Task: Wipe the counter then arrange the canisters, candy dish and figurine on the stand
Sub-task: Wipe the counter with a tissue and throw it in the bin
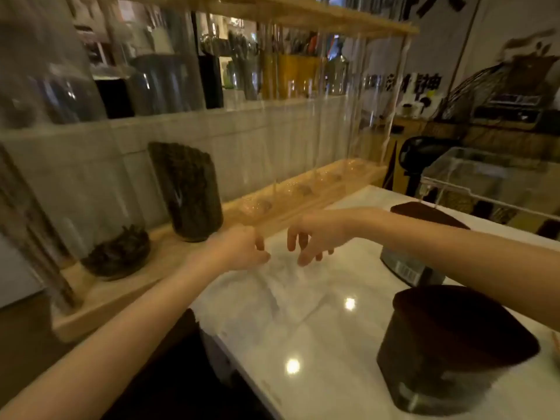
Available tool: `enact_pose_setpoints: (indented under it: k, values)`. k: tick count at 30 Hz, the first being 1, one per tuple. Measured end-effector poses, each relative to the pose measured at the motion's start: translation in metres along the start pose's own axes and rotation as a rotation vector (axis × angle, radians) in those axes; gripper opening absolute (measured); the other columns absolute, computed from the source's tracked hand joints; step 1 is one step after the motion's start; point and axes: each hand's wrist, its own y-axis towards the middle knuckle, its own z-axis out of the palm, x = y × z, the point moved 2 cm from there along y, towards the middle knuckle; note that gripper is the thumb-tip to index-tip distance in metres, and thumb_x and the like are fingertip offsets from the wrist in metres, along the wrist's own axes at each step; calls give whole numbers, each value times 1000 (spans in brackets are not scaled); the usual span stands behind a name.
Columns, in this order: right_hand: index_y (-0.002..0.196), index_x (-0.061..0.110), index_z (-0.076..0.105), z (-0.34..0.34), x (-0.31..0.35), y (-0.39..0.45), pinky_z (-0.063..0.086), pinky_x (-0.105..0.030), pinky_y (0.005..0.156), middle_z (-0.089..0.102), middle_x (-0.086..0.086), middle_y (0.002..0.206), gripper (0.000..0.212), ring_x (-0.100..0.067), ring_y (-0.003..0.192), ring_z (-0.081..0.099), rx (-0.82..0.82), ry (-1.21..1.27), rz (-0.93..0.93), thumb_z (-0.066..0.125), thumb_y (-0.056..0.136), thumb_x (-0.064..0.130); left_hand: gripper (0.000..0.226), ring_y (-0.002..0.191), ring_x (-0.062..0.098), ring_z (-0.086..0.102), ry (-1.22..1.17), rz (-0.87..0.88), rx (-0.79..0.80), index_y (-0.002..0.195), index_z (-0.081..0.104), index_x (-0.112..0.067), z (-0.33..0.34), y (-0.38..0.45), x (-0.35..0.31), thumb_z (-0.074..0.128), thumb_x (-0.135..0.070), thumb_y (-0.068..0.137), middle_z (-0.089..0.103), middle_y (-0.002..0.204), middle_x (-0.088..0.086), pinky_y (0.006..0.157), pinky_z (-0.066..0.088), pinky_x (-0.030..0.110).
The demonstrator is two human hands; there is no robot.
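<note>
My left hand [239, 250] is curled, thumb and fingers pinched at the far edge of a thin white cloth [281, 286] that lies rumpled on the white marble counter [327, 338]. Just to the right, my right hand [315, 237] hovers over the cloth with fingers spread and empty. A dark-lidded canister [454, 350] stands near right on the counter; a second one [424, 216] is partly hidden behind my right forearm. On the wooden stand [121, 295] at left sit a tall glass canister [189, 192] of dark contents and a low glass jar [118, 253].
A row of small glass tubes [291, 195] runs along the stand's far end under a wooden top shelf [303, 16]. A clear acrylic box [485, 177] stands at the back right. The counter's front-left edge [230, 353] drops into dark space.
</note>
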Motion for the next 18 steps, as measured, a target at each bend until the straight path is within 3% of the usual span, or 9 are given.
enact_pose_setpoints:
  k: [3,7,12,16,18]
  values:
    - [119,11,51,11,7,8,53,-31,59,55,0,88,46,-20,70,62,68,-12,41,67,79,27,42,105,19,55,-24,-37,110,124,52,-21,16,-8,9,56,-33,84,57,124,4,83,45,27]
    - [115,14,51,21,15,16,54,-33,54,50,-5,96,49,-26,71,61,93,-23,63,71,74,30,45,119,22,49,-10,3,58,128,48,-23,18,-20,25,52,-37,85,50,134,4,98,42,34]
    - [108,13,56,34,21,30,53,-31,48,47,-6,95,42,-35,89,62,71,-154,36,73,71,20,35,105,21,52,-21,53,82,118,52,-26,19,-35,38,54,-34,84,53,121,4,87,46,31]
    - [103,12,60,34,15,35,56,-47,77,47,2,75,32,-37,95,61,60,-228,-5,65,72,8,37,91,14,49,-49,102,141,114,53,-25,24,-40,36,62,-33,78,51,102,-4,71,39,24]
    - [102,10,62,32,13,34,55,-49,80,52,-2,75,29,-36,93,61,47,-252,-16,62,73,7,34,88,12,48,-41,130,116,110,56,-24,25,-39,34,63,-31,78,51,96,-5,63,36,21]
